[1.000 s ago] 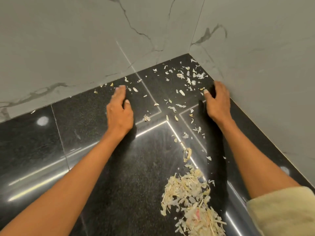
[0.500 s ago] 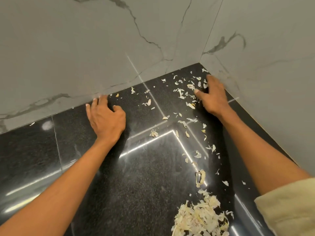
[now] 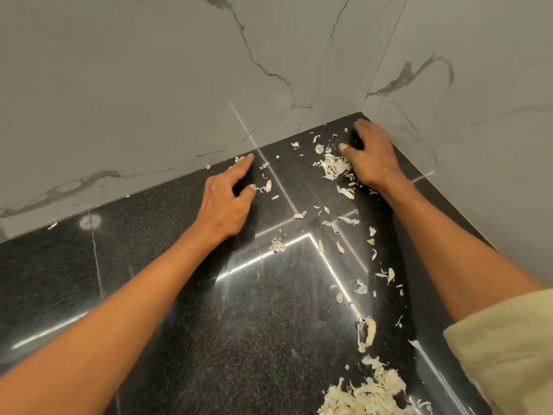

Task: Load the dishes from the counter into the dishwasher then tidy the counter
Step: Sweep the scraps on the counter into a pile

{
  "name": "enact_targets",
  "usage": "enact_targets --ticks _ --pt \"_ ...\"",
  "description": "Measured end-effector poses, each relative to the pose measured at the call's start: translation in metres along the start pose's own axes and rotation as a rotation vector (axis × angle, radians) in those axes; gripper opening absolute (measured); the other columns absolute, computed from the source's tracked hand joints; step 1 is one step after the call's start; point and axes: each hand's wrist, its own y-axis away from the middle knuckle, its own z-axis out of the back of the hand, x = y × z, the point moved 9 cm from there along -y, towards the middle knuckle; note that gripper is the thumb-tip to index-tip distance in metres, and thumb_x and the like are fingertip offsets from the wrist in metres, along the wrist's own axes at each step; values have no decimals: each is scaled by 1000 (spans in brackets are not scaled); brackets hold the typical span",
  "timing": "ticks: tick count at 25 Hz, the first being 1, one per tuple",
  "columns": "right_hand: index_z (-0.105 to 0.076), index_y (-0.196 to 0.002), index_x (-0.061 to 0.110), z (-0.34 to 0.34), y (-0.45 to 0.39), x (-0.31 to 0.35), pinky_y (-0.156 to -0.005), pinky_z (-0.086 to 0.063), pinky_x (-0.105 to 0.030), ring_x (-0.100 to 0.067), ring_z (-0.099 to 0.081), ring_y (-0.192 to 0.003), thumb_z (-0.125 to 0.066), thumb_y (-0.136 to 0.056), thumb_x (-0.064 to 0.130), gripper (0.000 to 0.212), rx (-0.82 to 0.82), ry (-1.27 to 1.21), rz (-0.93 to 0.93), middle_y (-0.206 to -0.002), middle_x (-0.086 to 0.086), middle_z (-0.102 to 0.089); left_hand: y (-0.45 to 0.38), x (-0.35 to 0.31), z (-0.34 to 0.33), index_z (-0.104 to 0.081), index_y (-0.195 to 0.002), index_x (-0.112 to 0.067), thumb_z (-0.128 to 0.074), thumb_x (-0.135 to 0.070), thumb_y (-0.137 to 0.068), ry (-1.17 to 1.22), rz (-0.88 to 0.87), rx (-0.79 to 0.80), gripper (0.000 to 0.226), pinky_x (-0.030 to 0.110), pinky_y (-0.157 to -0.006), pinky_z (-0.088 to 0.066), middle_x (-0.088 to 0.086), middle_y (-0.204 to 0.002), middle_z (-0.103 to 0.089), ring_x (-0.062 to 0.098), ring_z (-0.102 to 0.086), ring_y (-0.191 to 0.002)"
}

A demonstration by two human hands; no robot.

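Counter [image 3: 167,310]: I see black polished stone running into a marble-walled corner.
Left hand [image 3: 224,202]: I have it resting on the stone at the back wall, fingers loose and spread, holding nothing.
Loose peels [image 3: 335,166]: scattered between my hands; a small clump touches my right thumb.
Right hand [image 3: 371,157]: in the corner, fingers bent down onto the stone, clasping nothing I can see.
Peel pile [image 3: 368,396]: heaped at the near right.

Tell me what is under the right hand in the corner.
The right hand rests on the black counter, a clump of pale peel scraps at its thumb side. Whatever lies beneath the palm is covered.
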Motion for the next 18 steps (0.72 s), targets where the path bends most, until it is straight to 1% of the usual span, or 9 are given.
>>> enact_targets --ticks 2,4,7,9,11,13,14,16,18 --pt "-50 -146 14 -16 5 20 -115 -35 -43 -20 -47 -135 -57 -96 32 53 42 -167 82 -146 -5 -53 -20 -9 -7 -50 -144 -13 -55 -21 -85 95 -45 73 59 24 -115 -31 4 -144 -53 9 -47 -134" --pt "-65 -132 14 -8 8 29 -107 -47 -42 -14 -61 -118 -60 -94 24 39 -54 -379 151 -129 -1 -66 -33 -22 -8 -59 -136 -11 -53 -16 -84 202 -143 61 53 30 -111 -42 4 -137 -60 11 -55 -128" --pt "-62 -132 13 15 -9 11 -111 -39 -43 -21 -51 -126 -53 -98 27 38 -233 -211 73 -134 -4 -61 -40 -9 19 -71 -120 -10 -47 -6 -81 122 -81 -284 46 14 -95 -49 4 -119 -71 9 -67 -104" --pt "-50 -143 13 4 -21 2 -114 -30 -39 -24 -39 -136 -49 -102 30 45 -139 -61 -28 -145 -8 -49 -30 6 27 -74 -114 -10 -42 -7 -77 32 44 -444 49 20 -94 -52 3 -108 -75 10 -68 -96" --pt "-42 -149 12 -18 -23 13 -113 -24 -36 -26 -31 -141 -44 -103 29 50 -6 20 48 -152 -9 -41 -29 15 25 -75 -113 -10 -41 -9 -76 22 126 -467 50 17 -94 -49 2 -102 -76 11 -69 -95" --pt "-40 -151 10 -38 -13 37 -114 -20 -31 -26 -28 -144 -38 -101 27 53 71 45 210 -157 -10 -37 -31 16 19 -73 -116 -11 -43 -7 -77 28 179 -436 50 2 -90 -40 1 -104 -76 8 -68 -98" --pt "-40 -151 10 -46 -4 47 -115 -20 -31 -26 -30 -144 -36 -100 26 54 94 26 269 -157 -10 -38 -35 11 11 -72 -119 -12 -44 -4 -77 36 154 -366 51 0 -91 -38 0 -109 -74 5 -66 -102" --pt "-44 -149 10 -58 17 67 -116 -24 -34 -23 -35 -142 -36 -98 23 53 155 -46 369 -154 -9 -44 -38 -5 -13 -68 -126 -12 -44 -2 -74 93 12 -126 58 7 -98 -42 -1 -120 -70 0 -62 -110" --pt "-53 -143 12 -65 36 82 -113 -31 -34 -18 -44 -135 -40 -96 16 49 197 -170 425 -146 -5 -53 -35 -16 -25 -67 -127 -9 -44 0 -70 207 -118 23 62 25 -106 -46 1 -124 -68 5 -61 -119"
